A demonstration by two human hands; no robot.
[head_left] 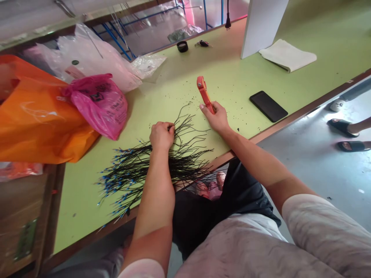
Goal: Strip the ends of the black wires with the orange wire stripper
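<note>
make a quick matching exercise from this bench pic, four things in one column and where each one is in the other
Things:
1. bundle of black wires with blue tips
2. orange hand tool
3. black smartphone
4. pink plastic bag

Places:
A. lying flat near the edge of the green bench, right of the hands
B. gripped in the right hand
C. slumped against the orange plastic bag
D. pinched in the left hand

Pairs: 1-D, 2-B, 3-A, 4-C

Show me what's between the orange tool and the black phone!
In the head view, tiny black bits lie scattered on the green tabletop between the orange hand tool and the black phone.
</note>
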